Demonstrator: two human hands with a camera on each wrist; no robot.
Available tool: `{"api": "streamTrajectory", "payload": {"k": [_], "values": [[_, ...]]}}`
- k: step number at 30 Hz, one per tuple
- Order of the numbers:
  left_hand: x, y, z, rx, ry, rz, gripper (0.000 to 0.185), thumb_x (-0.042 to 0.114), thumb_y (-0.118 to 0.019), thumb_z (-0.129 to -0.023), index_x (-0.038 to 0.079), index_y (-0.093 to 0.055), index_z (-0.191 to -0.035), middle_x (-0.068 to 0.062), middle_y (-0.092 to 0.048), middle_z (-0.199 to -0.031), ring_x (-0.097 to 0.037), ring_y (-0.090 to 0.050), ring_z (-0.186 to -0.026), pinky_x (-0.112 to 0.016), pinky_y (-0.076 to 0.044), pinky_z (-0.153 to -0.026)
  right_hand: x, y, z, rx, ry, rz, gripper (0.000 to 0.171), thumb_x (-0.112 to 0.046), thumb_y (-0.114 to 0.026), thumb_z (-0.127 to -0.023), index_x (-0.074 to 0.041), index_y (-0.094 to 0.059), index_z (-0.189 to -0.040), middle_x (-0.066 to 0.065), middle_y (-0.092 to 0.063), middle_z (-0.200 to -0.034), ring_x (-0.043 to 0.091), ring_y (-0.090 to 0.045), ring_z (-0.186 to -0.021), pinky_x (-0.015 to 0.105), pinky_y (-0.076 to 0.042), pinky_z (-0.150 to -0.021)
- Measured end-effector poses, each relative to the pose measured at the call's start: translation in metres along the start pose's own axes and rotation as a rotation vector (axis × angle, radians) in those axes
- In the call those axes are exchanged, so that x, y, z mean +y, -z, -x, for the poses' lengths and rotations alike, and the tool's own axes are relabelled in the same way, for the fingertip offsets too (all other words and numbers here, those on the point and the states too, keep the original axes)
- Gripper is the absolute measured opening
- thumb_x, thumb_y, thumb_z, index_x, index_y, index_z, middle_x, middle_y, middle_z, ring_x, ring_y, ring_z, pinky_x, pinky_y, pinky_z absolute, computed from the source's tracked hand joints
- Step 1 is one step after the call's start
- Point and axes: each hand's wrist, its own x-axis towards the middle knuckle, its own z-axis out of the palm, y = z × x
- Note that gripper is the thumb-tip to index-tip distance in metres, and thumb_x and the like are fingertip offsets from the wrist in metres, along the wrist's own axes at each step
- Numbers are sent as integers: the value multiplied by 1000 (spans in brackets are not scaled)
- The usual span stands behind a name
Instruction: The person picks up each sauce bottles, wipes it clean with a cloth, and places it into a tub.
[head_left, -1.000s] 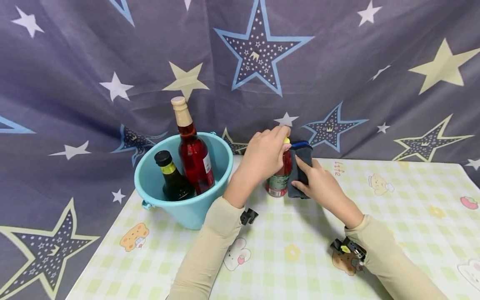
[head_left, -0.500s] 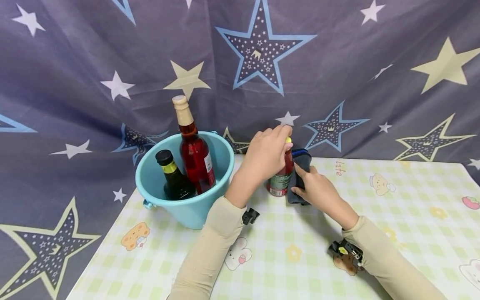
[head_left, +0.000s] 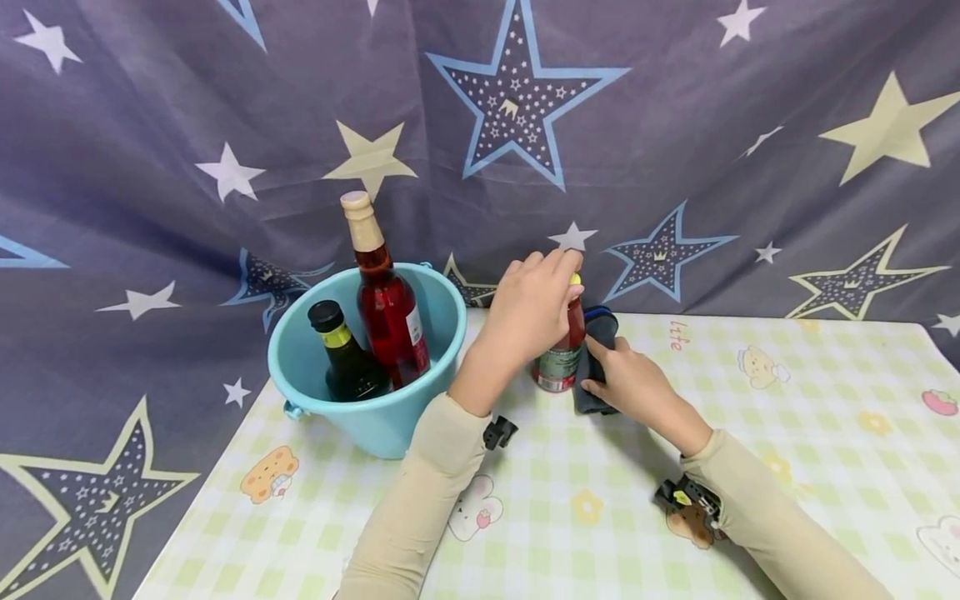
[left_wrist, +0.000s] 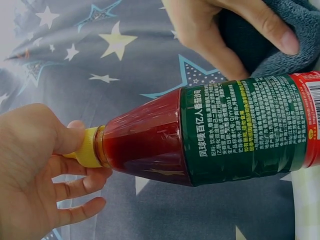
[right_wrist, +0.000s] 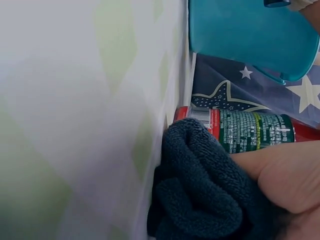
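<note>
A ketchup bottle [left_wrist: 150, 137] with red sauce, a green label and a yellow cap [left_wrist: 89, 148] stands upright on the table. My left hand [head_left: 528, 308] pinches that cap between thumb and fingers from above. On the bottle's right side, my right hand [head_left: 637, 379] grips a folded dark blue-grey towel [right_wrist: 200, 185]. The towel lies against the lower part of the bottle, close to the tabletop. In the left wrist view the right thumb and fingers hold the towel [left_wrist: 295, 45] beside the label.
Left of the bottle stands a light blue bucket [head_left: 397, 425]. Inside it are a tall red bottle [head_left: 386, 304] with a cream top and a dark bottle [head_left: 348, 362] with a black cap. A starry curtain [head_left: 675, 125] hangs behind the checked tablecloth [head_left: 787, 417].
My right hand has slid the towel down along the bottle's right side, from near the cap towards the base. My left hand stays on the cap.
</note>
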Motion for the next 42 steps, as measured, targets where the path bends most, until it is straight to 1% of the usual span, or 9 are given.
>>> {"api": "streamTrajectory", "payload": {"k": [7, 12, 18, 24, 27, 31, 34, 37, 42], "values": [[0, 1, -2, -16, 0, 22, 29, 30, -54, -106, 13, -56, -130, 0, -66, -117, -22, -61, -99, -37, -51, -83, 3, 1, -2, -41, -26, -13, 67, -25, -77, -92, -3, -50, -149, 42, -56, -122, 24, -56, -58, 34, -43, -51], [-2, 1, 0, -4, 5, 26, 25, 31, -53, -106, 14, -57, -125, 1, -66, -113, -22, -60, -97, -36, -50, -81, 12, 11, -3, -21, -16, -104, 67, -14, -81, -86, -5, -54, -147, 38, -59, -124, 35, -64, -77, 42, -51, -60], [-3, 2, 0, 4, 14, 19, 26, 33, -52, -106, 15, -57, -124, 3, -66, -112, -21, -60, -95, -35, -49, -79, 23, 36, -3, 219, 13, -293, 68, -6, -81, -84, -8, -54, -147, 36, -60, -123, 39, -62, -87, 50, -51, -73], [-2, 2, 0, 10, 4, 33, 27, 33, -53, -106, 15, -58, -125, 2, -67, -113, -21, -61, -95, -35, -49, -79, 28, 57, 4, 526, 6, -748, 69, -5, -81, -86, -21, -56, -148, 19, -56, -148, 27, -58, -122, 21, -46, -90], [-2, 2, 1, 8, 3, 35, 26, 32, -53, -107, 14, -59, -124, 2, -67, -112, -21, -61, -94, -35, -49, -78, 26, 64, 9, 523, 65, -1186, 68, 2, -74, -90, -20, -52, -150, 7, -48, -157, 15, -55, -133, 12, -49, -96], [-2, 2, 2, 15, 5, 24, 25, 32, -54, -106, 14, -59, -123, 2, -67, -111, -21, -61, -93, -34, -49, -77, 22, 64, 10, 364, 199, -1649, 66, 12, -61, -94, -14, -47, -153, 9, -47, -148, 14, -63, -119, 25, -59, -85], [-3, 2, 1, 15, 4, 20, 28, 33, -55, -105, 14, -58, -126, 1, -67, -115, -21, -62, -96, -35, -50, -79, 17, 56, 8, 225, 190, -1671, 63, 7, -59, -98, -18, -45, -154, 6, -50, -140, 13, -66, -111, 28, -60, -84], [-3, 2, 1, 14, 2, 29, 31, 32, -56, -105, 14, -58, -130, 0, -67, -118, -21, -64, -99, -36, -52, -81, 12, 45, 3, 143, 148, -1546, 64, 1, -59, -100, -23, -40, -156, 5, -45, -145, 12, -62, -117, 27, -59, -88], [-3, 2, 1, 1, 1, 45, 31, 31, -56, -105, 14, -58, -132, 0, -67, -119, -21, -64, -100, -36, -52, -82, 8, 35, 2, 162, 102, -1297, 68, -11, -65, -100, -31, -35, -158, 8, -35, -158, 14, -57, -125, 24, -57, -91]]}}
